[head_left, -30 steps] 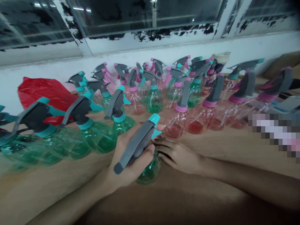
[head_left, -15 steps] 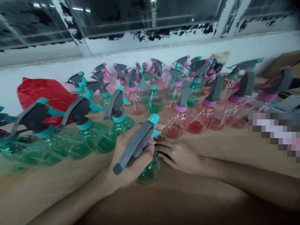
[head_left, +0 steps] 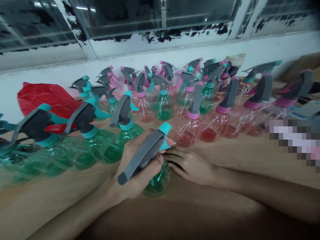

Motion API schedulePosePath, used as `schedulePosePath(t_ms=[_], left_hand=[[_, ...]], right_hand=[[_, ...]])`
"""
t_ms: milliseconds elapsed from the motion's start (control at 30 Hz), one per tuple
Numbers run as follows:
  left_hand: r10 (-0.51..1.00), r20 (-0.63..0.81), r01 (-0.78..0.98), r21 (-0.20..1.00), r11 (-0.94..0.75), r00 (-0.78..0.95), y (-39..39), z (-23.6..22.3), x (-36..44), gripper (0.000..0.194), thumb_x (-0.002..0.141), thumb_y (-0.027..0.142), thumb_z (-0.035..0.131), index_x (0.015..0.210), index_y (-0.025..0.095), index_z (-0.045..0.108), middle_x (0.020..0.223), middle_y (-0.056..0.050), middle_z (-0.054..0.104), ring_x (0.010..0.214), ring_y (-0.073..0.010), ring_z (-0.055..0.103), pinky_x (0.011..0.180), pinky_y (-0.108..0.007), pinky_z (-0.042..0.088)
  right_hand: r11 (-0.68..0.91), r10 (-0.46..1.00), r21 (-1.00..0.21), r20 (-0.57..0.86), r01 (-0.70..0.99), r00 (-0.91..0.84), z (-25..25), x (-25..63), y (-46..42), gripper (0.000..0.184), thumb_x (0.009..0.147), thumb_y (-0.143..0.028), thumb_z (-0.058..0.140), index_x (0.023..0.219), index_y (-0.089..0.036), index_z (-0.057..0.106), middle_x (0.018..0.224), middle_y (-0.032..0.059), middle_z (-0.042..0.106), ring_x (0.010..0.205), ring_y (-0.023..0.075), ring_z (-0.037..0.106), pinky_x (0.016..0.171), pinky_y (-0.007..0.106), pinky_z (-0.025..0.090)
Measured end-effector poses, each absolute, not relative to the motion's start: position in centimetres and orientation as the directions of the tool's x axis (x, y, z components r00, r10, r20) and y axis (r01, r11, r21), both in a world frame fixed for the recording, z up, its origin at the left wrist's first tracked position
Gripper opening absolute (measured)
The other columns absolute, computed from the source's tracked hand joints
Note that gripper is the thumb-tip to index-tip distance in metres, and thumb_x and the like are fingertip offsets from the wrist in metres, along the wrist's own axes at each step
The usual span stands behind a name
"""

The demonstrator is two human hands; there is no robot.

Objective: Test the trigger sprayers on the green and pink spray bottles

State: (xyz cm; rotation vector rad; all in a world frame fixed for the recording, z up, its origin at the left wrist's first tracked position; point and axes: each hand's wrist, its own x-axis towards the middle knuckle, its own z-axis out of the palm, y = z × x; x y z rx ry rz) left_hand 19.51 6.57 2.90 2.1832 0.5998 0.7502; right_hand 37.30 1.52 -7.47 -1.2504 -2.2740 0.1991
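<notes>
The left hand (head_left: pixel 136 170) is grasping the held bottle (head_left: pixel 157 183) around its neck, just below the gray sprayer (head_left: pixel 143 156), in the lower middle of the frame. The sprayer is slanting across the hand, its teal nozzle (head_left: pixel 165 128) pointing toward the upper right and its rounded gray end lying over the back of the hand. The bottle's green, see-through body is showing beneath the fingers, resting on the table (head_left: pixel 237 156).

The right hand (head_left: pixel 188 165) is lying palm down just right of the bottle, its fingers reaching toward the bottle's side; their tips are partly hidden, so whether they are gripping it cannot be told.

A row of green bottles (head_left: pixel 105 146) is standing from the left edge toward the center, and a row of pink bottles (head_left: pixel 188 131) is running from the center toward the right. More mixed bottles (head_left: pixel 164 106) are crowding behind them in the upper middle. A red bag (head_left: pixel 47 100) is lying at left, behind the green row. A white wall (head_left: pixel 150 55) and dark window (head_left: pixel 155 16) are spanning the top.
</notes>
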Motion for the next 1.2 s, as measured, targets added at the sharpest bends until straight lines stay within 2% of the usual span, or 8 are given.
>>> schedulePosePath(t_ms=[267, 433, 533, 633, 700, 933, 1033, 1200], left_hand=[[0.645, 0.269, 0.296, 0.720, -0.628, 0.715, 6.7, 2.6, 19.1, 0.015, 0.079, 0.028, 0.048, 0.084, 0.026, 0.062, 0.071, -0.001, 0.063, 0.059, -0.0184, 0.060, 0.062, -0.034, 0.054], [0.645, 0.332, 0.270, 0.708, -0.653, 0.689, 6.6, 2.4, 19.5, 0.027, 0.077, 0.022, 0.049, 0.103, 0.026, 0.057, 0.062, 0.003, 0.057, 0.051, -0.0164, 0.054, 0.055, -0.031, 0.051], [0.638, 0.339, 0.251, 0.715, -0.653, 0.692, 6.5, 2.3, 19.7, 0.033, 0.078, 0.018, 0.049, 0.110, 0.024, 0.054, 0.071, 0.002, 0.061, 0.058, -0.0162, 0.058, 0.064, -0.032, 0.053], [0.630, 0.351, 0.209, 0.739, -0.641, 0.693, 6.4, 2.4, 19.8, 0.033, 0.079, 0.016, 0.049, 0.110, 0.025, 0.054, 0.091, 0.000, 0.065, 0.072, -0.0165, 0.063, 0.073, -0.031, 0.053], [0.633, 0.354, 0.202, 0.745, -0.636, 0.689, 6.4, 2.4, 19.9, 0.032, 0.079, 0.016, 0.050, 0.108, 0.027, 0.054, 0.094, -0.001, 0.064, 0.074, -0.0164, 0.063, 0.075, -0.031, 0.053], [0.661, 0.360, 0.253, 0.721, -0.645, 0.659, 6.2, 2.7, 20.1, 0.028, 0.077, 0.019, 0.049, 0.103, 0.024, 0.057, 0.072, 0.001, 0.059, 0.060, -0.0162, 0.057, 0.062, -0.031, 0.053], [0.662, 0.383, 0.255, 0.708, -0.658, 0.644, 6.1, 2.9, 20.2, 0.025, 0.076, 0.018, 0.049, 0.099, 0.023, 0.058, 0.076, 0.000, 0.059, 0.061, -0.0156, 0.057, 0.065, -0.032, 0.052], [0.683, 0.361, 0.287, 0.710, -0.643, 0.635, 6.1, 2.7, 20.3, 0.025, 0.078, 0.021, 0.049, 0.102, 0.025, 0.056, 0.082, -0.001, 0.060, 0.060, -0.0162, 0.053, 0.063, -0.033, 0.050]], right_hand=[[0.569, 0.806, -0.337, 0.410, 0.750, -0.427, -7.6, 37.3, 1.5, 0.032, 0.091, -0.021, 0.042, 0.116, -0.011, 0.058, 0.121, 0.0123, 0.059, 0.120, 0.0223, 0.048, 0.102, 0.040, 0.040], [0.560, 0.813, -0.335, 0.395, 0.757, -0.427, -7.8, 37.3, 1.5, 0.032, 0.091, -0.021, 0.042, 0.117, -0.011, 0.057, 0.124, 0.0116, 0.057, 0.121, 0.0224, 0.046, 0.104, 0.040, 0.038], [0.558, 0.816, -0.344, 0.390, 0.755, -0.425, -7.7, 37.3, 1.5, 0.032, 0.091, -0.021, 0.042, 0.117, -0.011, 0.057, 0.124, 0.0115, 0.057, 0.122, 0.0221, 0.046, 0.105, 0.039, 0.036], [0.560, 0.816, -0.341, 0.385, 0.755, -0.432, -7.6, 37.3, 1.5, 0.031, 0.090, -0.020, 0.042, 0.116, -0.011, 0.058, 0.124, 0.0116, 0.057, 0.122, 0.0223, 0.045, 0.105, 0.039, 0.036], [0.560, 0.817, -0.344, 0.380, 0.754, -0.433, -7.6, 37.3, 1.5, 0.031, 0.090, -0.020, 0.042, 0.116, -0.011, 0.058, 0.124, 0.0117, 0.057, 0.121, 0.0223, 0.046, 0.104, 0.039, 0.037], [0.557, 0.818, -0.364, 0.395, 0.746, -0.418, -7.6, 37.3, 1.5, 0.031, 0.090, -0.018, 0.044, 0.117, -0.011, 0.056, 0.120, 0.0119, 0.059, 0.118, 0.0222, 0.049, 0.101, 0.040, 0.040], [0.550, 0.815, -0.399, 0.448, 0.734, -0.367, -7.6, 37.3, 1.3, 0.029, 0.090, -0.019, 0.043, 0.116, -0.013, 0.055, 0.113, 0.0104, 0.063, 0.111, 0.0203, 0.054, 0.095, 0.039, 0.045], [0.514, 0.825, -0.539, 0.524, 0.667, -0.212, -7.0, 37.4, 0.7, 0.026, 0.092, -0.020, 0.041, 0.115, -0.018, 0.053, 0.107, 0.0063, 0.065, 0.098, 0.0165, 0.060, 0.085, 0.034, 0.050]])
